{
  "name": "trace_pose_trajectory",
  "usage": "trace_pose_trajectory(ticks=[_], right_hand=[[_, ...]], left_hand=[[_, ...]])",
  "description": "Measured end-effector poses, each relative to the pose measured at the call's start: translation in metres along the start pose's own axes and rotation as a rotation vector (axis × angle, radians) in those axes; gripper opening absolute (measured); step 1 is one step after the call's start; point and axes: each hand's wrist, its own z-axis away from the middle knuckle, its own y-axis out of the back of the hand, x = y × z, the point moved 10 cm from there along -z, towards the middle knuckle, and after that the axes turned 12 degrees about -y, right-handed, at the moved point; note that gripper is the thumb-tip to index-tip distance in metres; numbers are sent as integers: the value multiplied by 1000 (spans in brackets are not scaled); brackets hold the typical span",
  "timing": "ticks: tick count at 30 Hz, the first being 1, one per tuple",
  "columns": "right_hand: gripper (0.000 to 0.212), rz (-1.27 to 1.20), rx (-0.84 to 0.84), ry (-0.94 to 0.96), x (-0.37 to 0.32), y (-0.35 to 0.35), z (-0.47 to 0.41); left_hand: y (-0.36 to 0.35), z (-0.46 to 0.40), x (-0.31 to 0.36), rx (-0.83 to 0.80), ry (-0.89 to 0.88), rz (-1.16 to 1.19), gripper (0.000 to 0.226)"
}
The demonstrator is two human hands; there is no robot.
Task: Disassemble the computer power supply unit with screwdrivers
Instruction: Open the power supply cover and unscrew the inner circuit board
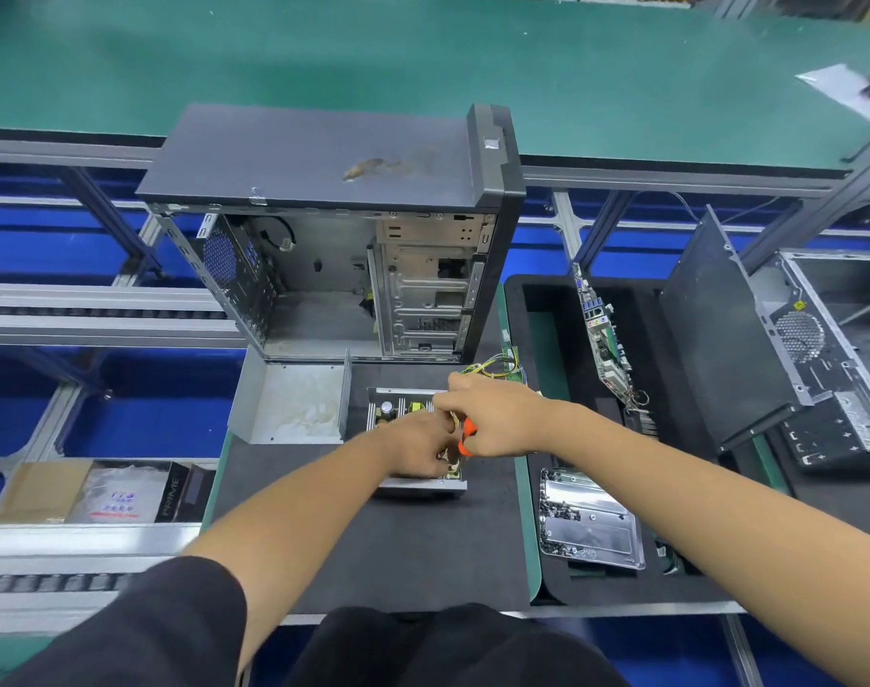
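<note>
The opened power supply unit (413,438) lies on the black surface (373,538), its removed cover (289,406) beside it, before an empty computer case (334,230). The right hand (497,421) grips an orange-handled tool (467,437) (tip hidden); the left hand (420,451) curls over the board, its grasp unclear.

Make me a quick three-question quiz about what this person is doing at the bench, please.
1. True or false: the power supply unit has its metal cover still on.
2. Which hand grips the orange-handled tool? A left, B right.
3. What lies in the clear tray?

Key: 1 false, the cover lies beside it. 2 B, the right hand; the left hand rests on the unit. 3 small dark screws.
</note>
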Motion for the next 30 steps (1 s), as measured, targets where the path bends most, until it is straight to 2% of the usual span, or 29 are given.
trace_pose_trajectory(ticks=[3, 5, 7, 8, 11, 14, 16, 18, 22, 25, 30], right_hand=[[22, 85, 31, 64, -9, 2, 2], [30, 201, 69, 101, -17, 2, 1], [49, 336, 119, 70, -19, 3, -3], [51, 387, 143, 41, -18, 4, -4], [38, 392, 150, -3, -15, 4, -3], [20, 338, 108, 28, -17, 1, -2], [21, 325, 107, 47, -16, 1, -1], [19, 287, 113, 54, -12, 1, 1], [12, 220, 112, 103, -10, 2, 6], [13, 199, 123, 122, -7, 2, 9], [14, 140, 91, 134, 0, 2, 13]], left_hand=[[-3, -7, 1, -279, 37, -40, 20], [-3, -10, -1, -364, 71, 4, 22], [-3, -12, 2, -373, 76, 38, 28], [-3, -13, 3, -363, 67, 39, 28], [-10, -15, 1, -342, 93, -9, 27], [-16, -17, -7, -335, 209, -35, 40], [-16, -17, -8, -321, 268, -80, 42], [-13, -24, -4, -264, 229, -139, 41], [-17, -28, 3, -293, 240, -265, 36], [-16, -30, 4, -256, 258, -228, 32], [-21, -33, 6, -296, 268, -190, 34]])
